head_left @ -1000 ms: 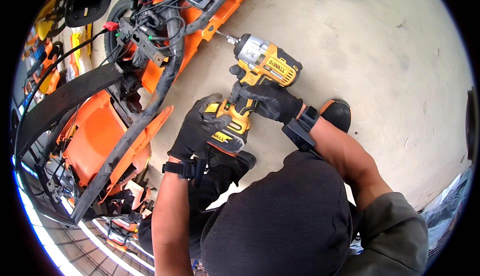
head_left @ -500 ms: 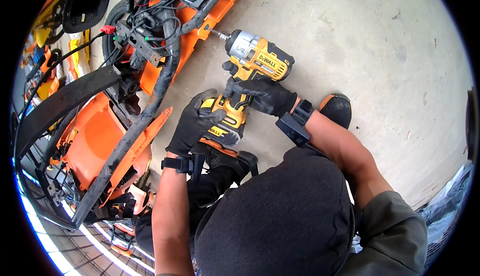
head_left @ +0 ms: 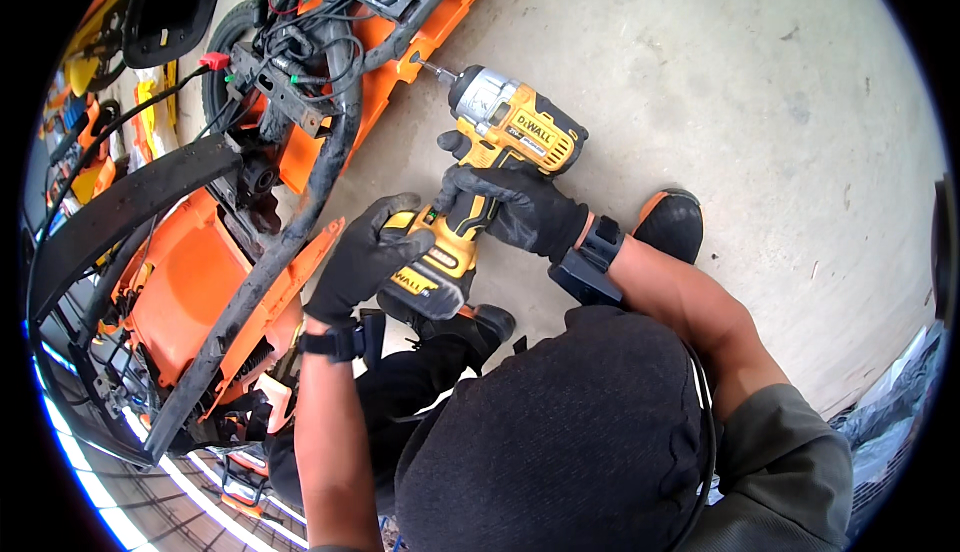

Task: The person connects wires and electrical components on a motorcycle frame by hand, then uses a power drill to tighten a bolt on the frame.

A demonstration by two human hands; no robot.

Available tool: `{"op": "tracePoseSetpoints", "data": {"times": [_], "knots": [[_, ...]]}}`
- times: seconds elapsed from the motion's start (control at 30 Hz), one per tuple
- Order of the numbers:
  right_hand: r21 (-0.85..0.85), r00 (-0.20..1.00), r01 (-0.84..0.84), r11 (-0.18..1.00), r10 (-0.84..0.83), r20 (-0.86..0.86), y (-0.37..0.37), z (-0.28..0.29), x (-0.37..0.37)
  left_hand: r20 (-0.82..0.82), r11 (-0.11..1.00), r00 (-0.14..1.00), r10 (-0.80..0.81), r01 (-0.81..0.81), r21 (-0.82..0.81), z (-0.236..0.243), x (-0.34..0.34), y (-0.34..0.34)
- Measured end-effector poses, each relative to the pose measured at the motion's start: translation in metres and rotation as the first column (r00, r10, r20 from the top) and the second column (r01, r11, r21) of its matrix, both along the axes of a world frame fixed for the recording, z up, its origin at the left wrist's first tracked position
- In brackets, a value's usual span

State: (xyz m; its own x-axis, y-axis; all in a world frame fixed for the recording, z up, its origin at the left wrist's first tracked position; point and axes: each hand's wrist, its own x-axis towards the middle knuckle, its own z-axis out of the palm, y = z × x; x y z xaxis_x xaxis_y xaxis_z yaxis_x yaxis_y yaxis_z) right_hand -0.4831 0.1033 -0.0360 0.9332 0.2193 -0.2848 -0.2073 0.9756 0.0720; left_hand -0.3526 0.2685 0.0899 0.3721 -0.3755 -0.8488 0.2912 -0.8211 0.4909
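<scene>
A yellow and black cordless impact wrench (head_left: 525, 124) with a grey metal nose lies across both my gloved hands. My right hand (head_left: 532, 210) is closed around its handle, and a finger sits by the trigger. At the lower end, the fingers of my left hand (head_left: 362, 260) close on the side of the base, just above the black battery (head_left: 428, 290). A slim metal bit (head_left: 437, 71) sticks out of the nose toward an orange plastic panel (head_left: 405, 64). Its tip meets or nearly meets a tab on the panel's edge; contact cannot be told.
Left of me stands a partly stripped vehicle with a black tubular frame (head_left: 320, 182), loose cables and an orange body panel (head_left: 190, 277). A red-ended cable (head_left: 214, 61) crosses it. My shoe (head_left: 671, 225) rests on the concrete floor (head_left: 800, 152) at right.
The impact wrench's battery end has swung left and slightly down, with my left hand moving along with it. My right hand has shifted slightly; the bit stays by the panel's edge.
</scene>
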Motion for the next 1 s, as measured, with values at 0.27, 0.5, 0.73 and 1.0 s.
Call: {"op": "tracePoseSetpoints", "data": {"times": [0.27, 0.5, 0.73, 1.0], "knots": [[0.264, 0.995, 0.101, 0.959, -0.093, -0.043, 0.002, 0.036, 0.011, 0.169, 0.924, 0.956, -0.241, 0.173, 0.342, 0.089, 0.002, -0.055], [0.000, 0.999, 0.025, 1.000, -0.025, -0.030, 0.005, 0.012, 0.000, -0.012, 0.992, 0.998, -0.057, 0.058, 0.109, 0.034, 0.002, -0.019], [-0.443, 0.994, -0.006, 0.897, -0.043, -0.101, -0.006, 0.003, -0.004, -0.193, 0.945, 0.963, 0.188, -0.231, -0.230, -0.060, -0.014, 0.012], [-0.353, 0.985, 0.001, 0.935, -0.062, -0.162, -0.006, 0.004, -0.001, -0.242, 0.946, 0.953, 0.181, -0.236, -0.221, -0.061, -0.010, 0.010]]}}
